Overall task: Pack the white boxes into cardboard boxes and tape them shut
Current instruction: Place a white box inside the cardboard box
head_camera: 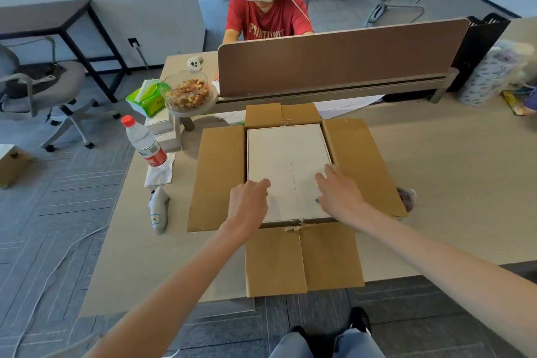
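Right hand point(340, 192) flat with fingers spread, left hand point(250, 197) loosely bent, neither grasping. Both rest on the near half of one white box point(287, 151). It is seated in one cardboard box point(220, 171) at the desk's point(450, 183) near edge, long axis running away from the hands. Flaps open on four sides.

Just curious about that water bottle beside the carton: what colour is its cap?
Red. The cap shows best in the head view.
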